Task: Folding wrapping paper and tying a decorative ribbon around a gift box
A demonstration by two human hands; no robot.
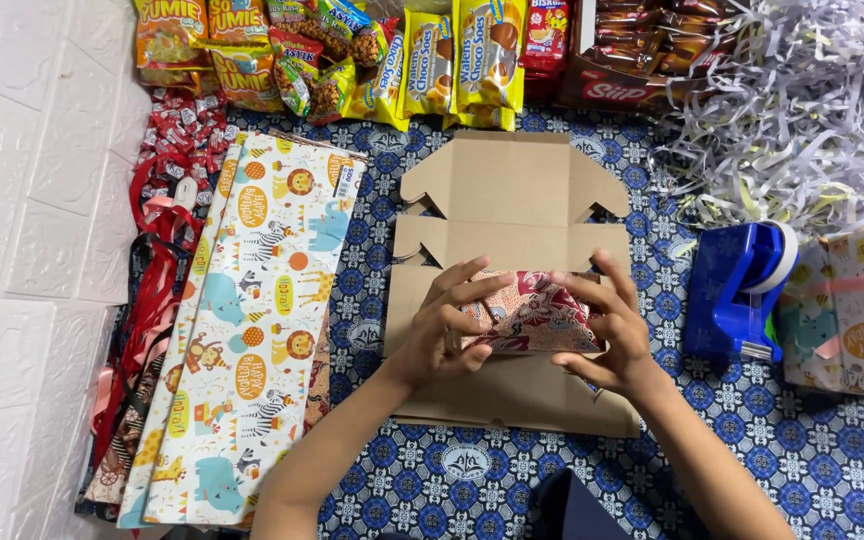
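Now pinching a small red patterned packet (537, 312) from both sides: left hand (442, 335) with fingers curled round its left edge, right hand (607, 335) with fingers closed on the right edge and thumb tucked underneath. Packet held just over the middle of a flat, unfolded cardboard box (512, 195), which lies on a blue patterned cloth (802, 440). Best kept level and gripped by the edges, judging by how soft and crinkly the wrapping looks. Glossy, creased, roughly triangular on top. Stiff matte brown card beneath, flaps cut with notches. Left of it, long sheets of animal-print wrapping paper (262, 330) and red ribbon (147, 300). Right, a blue plastic tape dispenser (737, 290), a wrapped gift (852, 310) and shredded paper (802, 110). Shiny snack packets (352, 55) along the top.
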